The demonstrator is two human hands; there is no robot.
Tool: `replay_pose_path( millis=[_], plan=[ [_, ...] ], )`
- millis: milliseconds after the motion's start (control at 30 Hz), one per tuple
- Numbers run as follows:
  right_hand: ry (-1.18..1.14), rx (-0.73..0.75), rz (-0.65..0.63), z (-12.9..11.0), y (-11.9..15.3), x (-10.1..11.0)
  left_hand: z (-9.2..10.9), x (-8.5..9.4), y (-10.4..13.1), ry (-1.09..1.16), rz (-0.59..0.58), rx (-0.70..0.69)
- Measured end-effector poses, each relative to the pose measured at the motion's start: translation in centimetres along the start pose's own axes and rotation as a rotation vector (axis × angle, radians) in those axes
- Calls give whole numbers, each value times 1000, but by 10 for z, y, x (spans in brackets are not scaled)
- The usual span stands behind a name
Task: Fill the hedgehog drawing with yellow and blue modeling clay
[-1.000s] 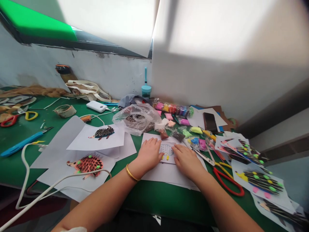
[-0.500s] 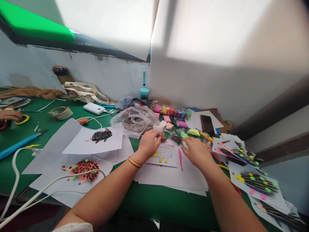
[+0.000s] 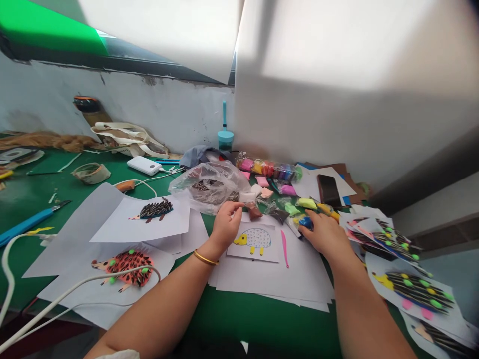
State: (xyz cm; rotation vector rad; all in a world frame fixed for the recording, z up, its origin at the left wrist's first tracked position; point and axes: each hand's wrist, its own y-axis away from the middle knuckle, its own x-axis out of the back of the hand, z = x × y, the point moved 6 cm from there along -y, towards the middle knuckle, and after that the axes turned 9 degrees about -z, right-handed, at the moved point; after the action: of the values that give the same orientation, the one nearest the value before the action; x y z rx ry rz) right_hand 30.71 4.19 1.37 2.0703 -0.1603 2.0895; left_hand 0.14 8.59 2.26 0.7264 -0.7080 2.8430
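Blue knife (image 3: 32, 225): it lies at the left on the green surface (image 3: 243, 319), blade pointing away from the person;
Red hedgehog picture (image 3: 130, 269): it lies on white paper, with green dots on the body; a white cable (image 3: 80, 282) crosses over it;
Black hedgehog picture (image 3: 155, 210): it lies just beyond the red one, dark spiky pieces covering its back;
Plastic bag (image 3: 205, 187): clear and crumpled, dark striped pieces inside, just beyond the left hand (image 3: 226, 227);
Left hand: fingers loosely bent beside a brown packet (image 3: 254, 212); whether they grip anything, I cannot tell;
Drawing (image 3: 256, 242): between the two hands, flat on white sheets (image 3: 262, 284); yellow head and feet, a blue-outlined body full of small marks;
Pink tool (image 3: 285, 249): slim, lying just right of the drawing;
Right hand (image 3: 325, 233): fingertips at a blue packet (image 3: 306, 222); whether they pinch it, I cannot tell;
Phone (image 3: 329, 190): dark, beyond the right hand, partly on white paper;
Hedgehog pile (image 3: 415, 289): overlapping pictures at the far right, striped backs, green and yellow dots.
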Motion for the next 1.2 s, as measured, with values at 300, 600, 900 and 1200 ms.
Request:
replay_pose_path(
  millis=[300, 600, 900, 1200],
  plan=[
    [-349, 245, 262, -28, 8, 19, 13, -21, 12, -468, -353, -48],
    [-633, 509, 219, -78, 25, 12, 16, -28, 18, -565, -451, -9],
    [-503, 661, 371, -112, 52, 24, 23, -30, 19, 120, -387, 166],
    [-480, 646, 361, -114, 51, 20, 5, -38, 21, 406, -353, 320]
  ],
)
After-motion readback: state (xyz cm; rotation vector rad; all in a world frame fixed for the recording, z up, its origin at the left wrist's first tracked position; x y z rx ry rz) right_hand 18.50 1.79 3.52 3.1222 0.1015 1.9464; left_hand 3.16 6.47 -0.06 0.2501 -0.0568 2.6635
